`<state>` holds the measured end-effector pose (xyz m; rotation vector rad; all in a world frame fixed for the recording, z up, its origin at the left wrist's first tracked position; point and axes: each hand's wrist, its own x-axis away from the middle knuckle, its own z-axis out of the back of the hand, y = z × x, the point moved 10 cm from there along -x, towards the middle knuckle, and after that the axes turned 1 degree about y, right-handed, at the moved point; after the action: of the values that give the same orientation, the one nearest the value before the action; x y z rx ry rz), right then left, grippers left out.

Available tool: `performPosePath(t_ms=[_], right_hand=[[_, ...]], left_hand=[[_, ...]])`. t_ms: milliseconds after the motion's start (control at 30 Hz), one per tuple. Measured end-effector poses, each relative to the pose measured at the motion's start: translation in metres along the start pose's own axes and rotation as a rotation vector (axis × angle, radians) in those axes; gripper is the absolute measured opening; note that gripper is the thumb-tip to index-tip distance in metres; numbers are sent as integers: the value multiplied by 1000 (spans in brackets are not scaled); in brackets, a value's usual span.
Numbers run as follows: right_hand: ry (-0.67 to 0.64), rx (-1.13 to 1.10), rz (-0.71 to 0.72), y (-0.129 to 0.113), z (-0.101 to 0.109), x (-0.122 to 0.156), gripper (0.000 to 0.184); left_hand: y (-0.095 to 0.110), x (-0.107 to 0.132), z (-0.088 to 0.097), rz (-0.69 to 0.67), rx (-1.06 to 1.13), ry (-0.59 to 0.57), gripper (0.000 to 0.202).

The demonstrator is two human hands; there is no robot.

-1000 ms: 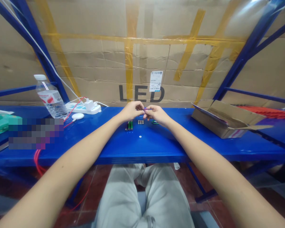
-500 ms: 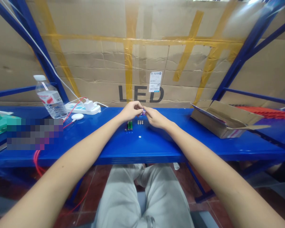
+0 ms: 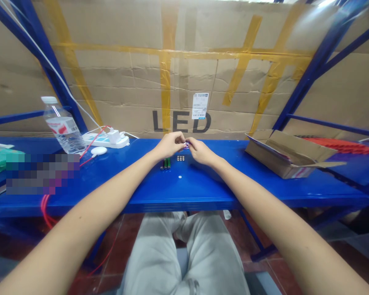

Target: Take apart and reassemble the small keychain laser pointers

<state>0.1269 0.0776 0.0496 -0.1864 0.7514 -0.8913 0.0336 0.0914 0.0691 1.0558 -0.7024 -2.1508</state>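
Over the blue table, both hands meet at a small purple piece with silvery spots, too small to make out in detail. My left hand pinches its left side between thumb and forefinger. From the right, my right hand has its fingers closed on the same piece, hiding part of it. Just below the hands, several small shiny metal balls lie in a tight cluster. Several short green rods lie side by side near my left wrist, with a small silvery bit beside them.
An open cardboard box stands on the right, with red material behind it. To the left are a water bottle, a white power strip, a round white object and red wires. Large cardboard backs the table.
The view has shifted slightly. My right fingers have moved a little around the purple piece, and more of it shows between the hands. The balls and green rods have stayed put.
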Motion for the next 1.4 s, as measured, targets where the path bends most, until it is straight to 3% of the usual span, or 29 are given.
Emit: performPosePath(t_ms=[267,567,667,767,833,1000,1200,1400], right_hand=[[19,22,-8,-1,1,0,20],[2,114,-14,-2,-2,2,23],[8,100,-49,3,0,1,24],[42,59,-102,14,5,0,28],[78,35,-124,23,10,-1,29],[122,-3,-232,51,22,-2,28],[142,-67,-289,66,29,-1,32],[116,-78,-312,73,23,0,31]], left_hand=[[20,5,-1,-150,-336,56,10],[23,7,-12,-156,-365,25,6],[20,4,-4,-132,-369,28,11],[7,0,22,-70,-321,89,24],[-9,-3,41,8,-311,108,21],[-58,4,66,260,-262,27,11],[-83,15,66,364,-433,-162,9],[-98,26,57,535,-378,-299,11]])
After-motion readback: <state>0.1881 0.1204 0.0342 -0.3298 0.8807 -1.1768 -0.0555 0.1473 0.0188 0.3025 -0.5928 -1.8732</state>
